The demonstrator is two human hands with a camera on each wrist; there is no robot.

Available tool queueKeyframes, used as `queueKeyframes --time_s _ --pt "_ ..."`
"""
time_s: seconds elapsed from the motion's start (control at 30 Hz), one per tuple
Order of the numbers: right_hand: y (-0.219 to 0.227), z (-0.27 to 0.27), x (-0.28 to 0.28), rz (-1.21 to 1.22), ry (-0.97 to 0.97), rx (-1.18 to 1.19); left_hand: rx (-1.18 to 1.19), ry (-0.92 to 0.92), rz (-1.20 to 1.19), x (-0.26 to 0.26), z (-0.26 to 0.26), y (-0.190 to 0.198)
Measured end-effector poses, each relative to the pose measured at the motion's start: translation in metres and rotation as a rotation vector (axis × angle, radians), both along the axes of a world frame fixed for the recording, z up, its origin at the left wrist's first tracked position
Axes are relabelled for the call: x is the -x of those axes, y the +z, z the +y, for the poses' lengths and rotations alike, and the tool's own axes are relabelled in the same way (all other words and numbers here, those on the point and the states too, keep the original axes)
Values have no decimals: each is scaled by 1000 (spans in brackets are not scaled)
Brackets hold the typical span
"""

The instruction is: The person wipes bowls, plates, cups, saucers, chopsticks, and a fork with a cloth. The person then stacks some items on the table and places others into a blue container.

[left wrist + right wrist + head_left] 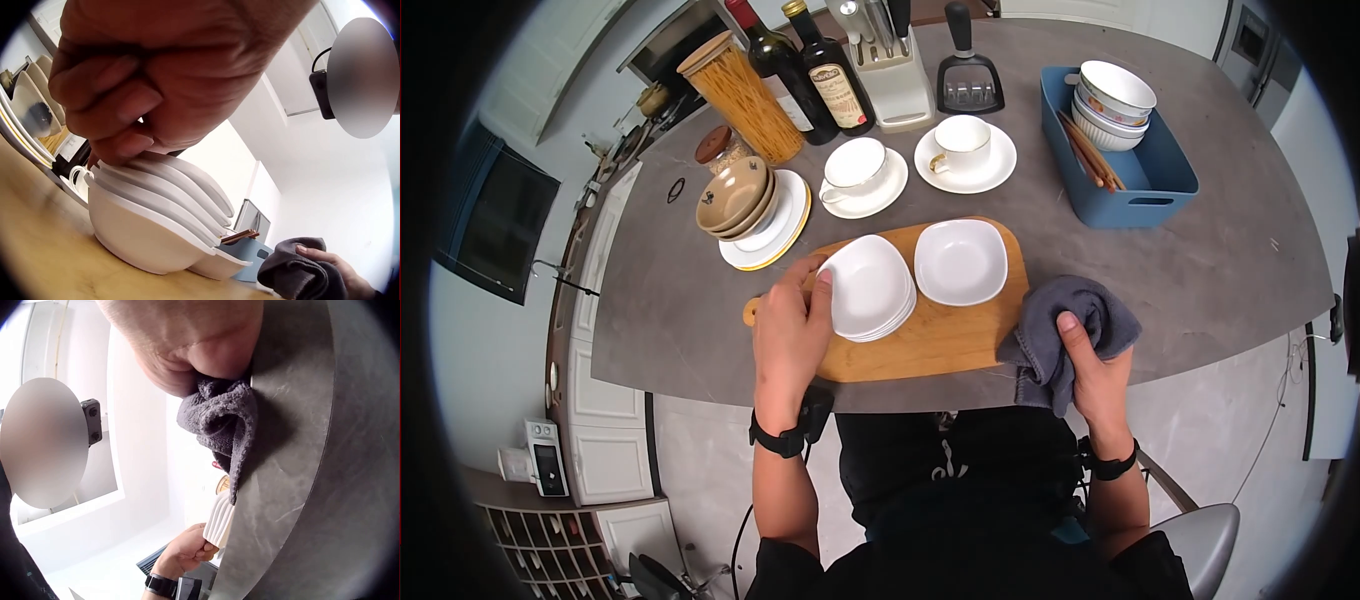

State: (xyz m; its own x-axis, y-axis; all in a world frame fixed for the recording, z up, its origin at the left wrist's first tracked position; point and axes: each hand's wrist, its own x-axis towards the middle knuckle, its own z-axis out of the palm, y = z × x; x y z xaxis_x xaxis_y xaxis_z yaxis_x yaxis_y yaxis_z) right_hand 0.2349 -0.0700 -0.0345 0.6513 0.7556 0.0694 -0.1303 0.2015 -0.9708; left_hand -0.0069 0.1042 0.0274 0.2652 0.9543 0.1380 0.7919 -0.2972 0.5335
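Note:
A stack of several square white bowls [868,288] stands on the left part of a wooden cutting board [960,345]. My left hand [788,325] grips the stack by its left rim, the thumb on top. From the left wrist view, curled fingers [134,144] meet the rims of the stacked bowls [156,212]. A single white bowl [961,262] sits just right of the stack on the board. My right hand [1097,375] holds a bunched dark grey cloth [1065,325] at the board's right end, over the table's front edge. In the right wrist view, the cloth [219,419] hangs in folds below the palm.
Brown bowls [735,195] sit on plates [785,235] at the left. Two white cups [855,162] on saucers stand behind the board. Farther back are a pasta jar [745,100], bottles [837,85] and a knife block [895,90]. A blue bin [1135,208] holds bowls and chopsticks.

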Motion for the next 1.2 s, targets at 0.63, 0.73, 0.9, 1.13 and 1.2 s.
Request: queueKeyframes --time_s 0.63,0.73,0.9,1.13,1.2 --pt "-11 -29 -10 464 -43 -199 -526 -506 220 -89 -68 -28" --pt "-6 -36 14 184 -15 -153 -322 -474 -119 -88 -85 -8" --pt "28 -15 35 -1124 81 -82 258 -539 -560 -72 -116 -1" --pt "64 17 29 -168 379 -261 396 -528 -855 -43 -132 -2" --pt "62 15 44 14 315 -210 367 -504 -952 -38 -134 -7"
